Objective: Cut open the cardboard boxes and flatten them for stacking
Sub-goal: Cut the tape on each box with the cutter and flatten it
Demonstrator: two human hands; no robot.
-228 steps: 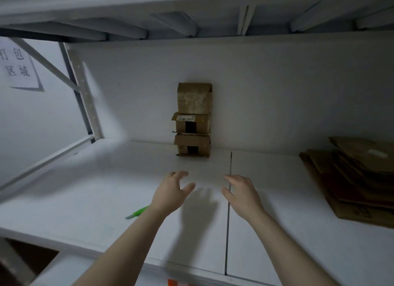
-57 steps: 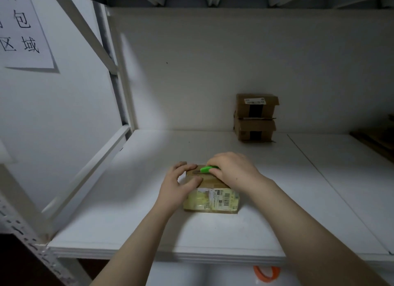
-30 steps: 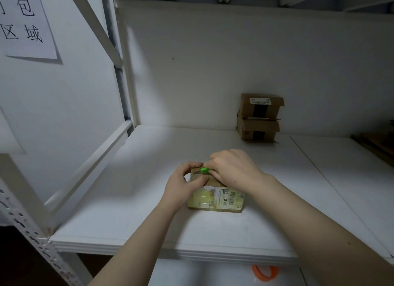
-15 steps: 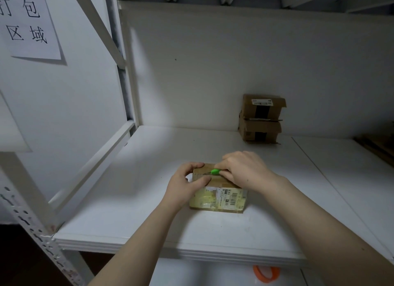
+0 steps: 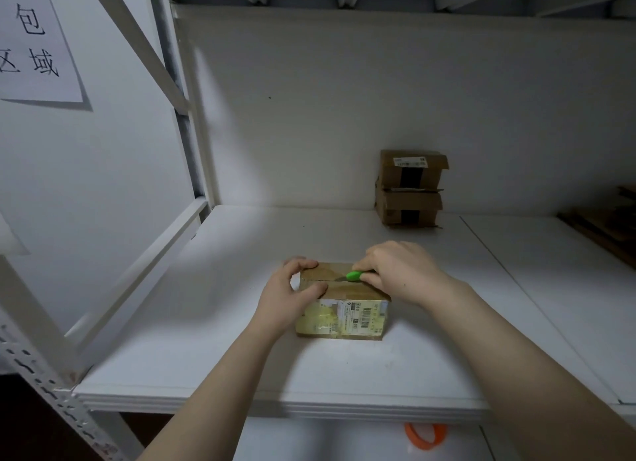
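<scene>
A small taped cardboard box (image 5: 344, 317) with a shipping label on its near side sits in the middle of the white shelf (image 5: 241, 357). My left hand (image 5: 287, 297) grips the box's left end, fingers over the top edge and thumb on the near side. My right hand (image 5: 399, 271) holds a green-handled cutter (image 5: 354, 276) with its blade tip in the tape seam on top of the box. A dark slit runs along the seam left of the blade. Two more sealed boxes (image 5: 409, 188) stand stacked against the back wall.
Flattened cardboard (image 5: 605, 233) lies at the far right of the shelf. A white metal rack post and diagonal brace (image 5: 186, 116) border the left side. An orange ring (image 5: 425, 435) lies on the lower level below the shelf's front edge.
Over the last second the cutter has slid rightward along the top seam, leaving an open slit behind it. My left hand has kept its hold on the box's left end.
</scene>
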